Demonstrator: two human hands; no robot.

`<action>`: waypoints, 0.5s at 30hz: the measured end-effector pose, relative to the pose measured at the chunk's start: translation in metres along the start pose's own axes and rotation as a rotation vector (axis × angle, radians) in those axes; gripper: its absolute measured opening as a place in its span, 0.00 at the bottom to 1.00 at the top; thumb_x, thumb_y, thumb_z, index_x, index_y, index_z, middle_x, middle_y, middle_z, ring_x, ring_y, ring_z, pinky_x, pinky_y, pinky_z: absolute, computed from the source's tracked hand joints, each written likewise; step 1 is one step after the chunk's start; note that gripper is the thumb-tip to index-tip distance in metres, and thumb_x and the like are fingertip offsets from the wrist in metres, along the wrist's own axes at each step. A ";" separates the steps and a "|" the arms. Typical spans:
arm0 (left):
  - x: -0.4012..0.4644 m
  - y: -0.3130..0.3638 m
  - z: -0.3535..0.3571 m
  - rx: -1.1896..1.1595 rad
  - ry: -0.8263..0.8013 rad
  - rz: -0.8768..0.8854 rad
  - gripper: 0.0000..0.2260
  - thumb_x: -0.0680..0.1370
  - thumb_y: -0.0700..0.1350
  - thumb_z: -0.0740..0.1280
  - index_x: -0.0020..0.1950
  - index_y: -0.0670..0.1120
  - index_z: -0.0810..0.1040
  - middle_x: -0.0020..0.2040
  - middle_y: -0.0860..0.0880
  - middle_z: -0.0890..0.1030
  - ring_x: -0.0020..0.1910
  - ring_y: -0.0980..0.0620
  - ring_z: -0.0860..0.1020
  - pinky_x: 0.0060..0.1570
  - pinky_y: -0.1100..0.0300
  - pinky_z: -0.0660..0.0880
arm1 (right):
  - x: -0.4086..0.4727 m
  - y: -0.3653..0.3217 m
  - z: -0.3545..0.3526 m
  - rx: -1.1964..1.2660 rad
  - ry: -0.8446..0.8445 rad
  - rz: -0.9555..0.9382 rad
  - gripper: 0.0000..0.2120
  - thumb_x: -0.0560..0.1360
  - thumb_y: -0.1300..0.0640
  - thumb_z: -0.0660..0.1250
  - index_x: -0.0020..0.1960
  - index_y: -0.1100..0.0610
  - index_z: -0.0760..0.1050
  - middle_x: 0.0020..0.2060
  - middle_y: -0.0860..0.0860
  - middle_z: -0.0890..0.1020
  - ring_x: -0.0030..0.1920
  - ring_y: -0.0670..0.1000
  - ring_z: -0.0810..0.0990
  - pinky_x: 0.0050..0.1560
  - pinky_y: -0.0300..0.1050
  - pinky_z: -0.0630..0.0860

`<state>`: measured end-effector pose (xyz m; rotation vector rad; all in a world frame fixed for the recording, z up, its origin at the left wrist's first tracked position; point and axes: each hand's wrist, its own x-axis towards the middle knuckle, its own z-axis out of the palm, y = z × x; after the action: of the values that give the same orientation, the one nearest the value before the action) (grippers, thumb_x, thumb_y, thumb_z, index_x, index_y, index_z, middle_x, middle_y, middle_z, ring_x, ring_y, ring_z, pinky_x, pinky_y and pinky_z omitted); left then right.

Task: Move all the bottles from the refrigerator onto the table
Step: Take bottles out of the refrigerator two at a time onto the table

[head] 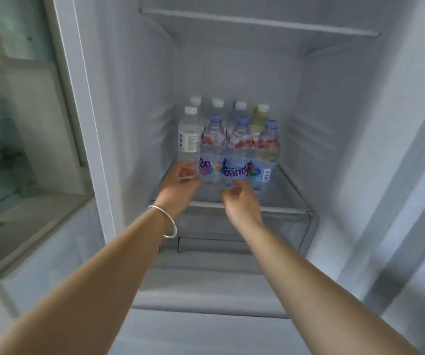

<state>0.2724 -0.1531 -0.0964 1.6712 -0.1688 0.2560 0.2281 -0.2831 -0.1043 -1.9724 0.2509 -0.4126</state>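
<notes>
Bottles (228, 139) stand packed together on a refrigerator shelf (289, 187) at the centre of the frame, in two rows. Along the front I see one clear bottle (188, 137) with a white cap and a white label printed in dark characters, then three blue-capped bottles (239, 147) with pink-and-white upper labels and a purple, rainbow-marked band lower down; a barcode shows on the rightmost one. Behind them stand white-capped bottles, one of which, the yellowish bottle (258, 121) at the right, holds a pale yellow-green drink. My left hand (180, 183), with a silver bangle (166, 221) on its wrist, grips the base of the clear bottle at the left end of the front row, fingers curled round it. My right hand (239, 198) is just below the middle blue-capped bottles, fingers loosely curled at their bases; motion blur keeps me from telling whether it actually holds one. A second shelf (257, 23) crosses the upper frame, and a drawer (244, 226) sits below the bottles' shelf.
</notes>
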 end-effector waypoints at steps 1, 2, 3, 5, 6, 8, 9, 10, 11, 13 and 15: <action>0.014 0.000 -0.001 -0.005 0.022 -0.002 0.13 0.72 0.41 0.69 0.54 0.51 0.73 0.51 0.49 0.79 0.41 0.53 0.75 0.39 0.60 0.71 | 0.011 -0.004 0.005 0.007 0.020 -0.027 0.21 0.75 0.52 0.65 0.66 0.54 0.68 0.57 0.53 0.77 0.55 0.54 0.76 0.49 0.42 0.66; 0.026 0.000 -0.002 -0.004 0.030 0.004 0.13 0.72 0.40 0.69 0.54 0.50 0.73 0.53 0.48 0.78 0.44 0.52 0.75 0.42 0.60 0.71 | 0.023 -0.009 0.010 0.018 0.048 -0.059 0.20 0.74 0.53 0.65 0.64 0.55 0.68 0.56 0.52 0.77 0.56 0.53 0.76 0.50 0.42 0.67; 0.037 0.001 -0.002 0.005 0.031 0.014 0.14 0.72 0.39 0.69 0.56 0.49 0.74 0.54 0.48 0.78 0.47 0.51 0.76 0.44 0.59 0.72 | 0.034 -0.013 0.014 0.031 0.074 -0.089 0.19 0.74 0.53 0.66 0.64 0.55 0.69 0.54 0.51 0.77 0.57 0.53 0.76 0.51 0.41 0.67; 0.056 0.003 -0.001 0.034 0.036 0.043 0.18 0.73 0.39 0.69 0.61 0.46 0.73 0.56 0.49 0.75 0.53 0.50 0.76 0.49 0.60 0.71 | 0.053 -0.023 0.022 0.048 0.096 -0.134 0.21 0.75 0.54 0.66 0.66 0.54 0.67 0.54 0.47 0.74 0.58 0.50 0.75 0.54 0.41 0.67; 0.063 0.006 0.000 0.060 0.046 0.064 0.19 0.73 0.39 0.69 0.63 0.45 0.73 0.56 0.49 0.75 0.54 0.51 0.76 0.50 0.62 0.69 | 0.061 -0.028 0.025 0.052 0.104 -0.172 0.23 0.75 0.55 0.66 0.68 0.54 0.65 0.58 0.47 0.73 0.59 0.49 0.74 0.58 0.42 0.68; 0.076 0.007 0.004 0.132 0.091 0.138 0.18 0.72 0.38 0.70 0.62 0.42 0.74 0.52 0.51 0.75 0.52 0.53 0.75 0.49 0.66 0.68 | 0.078 -0.036 0.031 0.036 0.136 -0.275 0.27 0.74 0.56 0.66 0.71 0.56 0.62 0.67 0.51 0.71 0.66 0.52 0.70 0.67 0.48 0.67; 0.081 0.006 0.006 0.161 0.122 0.172 0.17 0.72 0.38 0.70 0.60 0.41 0.75 0.49 0.51 0.74 0.51 0.52 0.74 0.48 0.66 0.67 | 0.086 -0.039 0.035 0.014 0.156 -0.326 0.28 0.74 0.57 0.66 0.72 0.57 0.62 0.69 0.53 0.69 0.68 0.53 0.68 0.69 0.48 0.65; 0.086 0.004 0.007 0.191 0.152 0.201 0.17 0.71 0.38 0.71 0.59 0.41 0.75 0.48 0.50 0.74 0.51 0.51 0.74 0.48 0.66 0.67 | 0.093 -0.042 0.038 -0.016 0.177 -0.375 0.29 0.74 0.57 0.67 0.72 0.58 0.61 0.70 0.54 0.68 0.70 0.53 0.66 0.70 0.47 0.63; 0.093 0.000 0.008 0.224 0.175 0.215 0.18 0.70 0.39 0.71 0.59 0.42 0.75 0.50 0.48 0.75 0.53 0.50 0.74 0.50 0.64 0.68 | 0.102 -0.044 0.042 -0.045 0.201 -0.420 0.29 0.74 0.57 0.67 0.72 0.59 0.62 0.70 0.55 0.67 0.70 0.54 0.66 0.69 0.45 0.62; 0.106 -0.007 0.011 0.219 0.209 0.226 0.20 0.67 0.45 0.72 0.58 0.46 0.75 0.56 0.45 0.76 0.56 0.47 0.75 0.53 0.58 0.72 | 0.118 -0.048 0.049 -0.083 0.251 -0.482 0.30 0.73 0.57 0.68 0.71 0.60 0.62 0.69 0.57 0.68 0.69 0.56 0.66 0.67 0.42 0.61; 0.117 -0.013 0.017 0.132 0.249 0.199 0.22 0.65 0.50 0.71 0.57 0.48 0.75 0.56 0.46 0.77 0.54 0.48 0.78 0.53 0.54 0.76 | 0.134 -0.048 0.054 -0.081 0.289 -0.498 0.30 0.72 0.58 0.68 0.70 0.62 0.62 0.68 0.59 0.69 0.68 0.58 0.67 0.64 0.37 0.60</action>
<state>0.3902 -0.1638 -0.0799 1.7374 -0.1330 0.6333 0.3725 -0.2650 -0.0582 -2.0424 -0.0507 -1.0254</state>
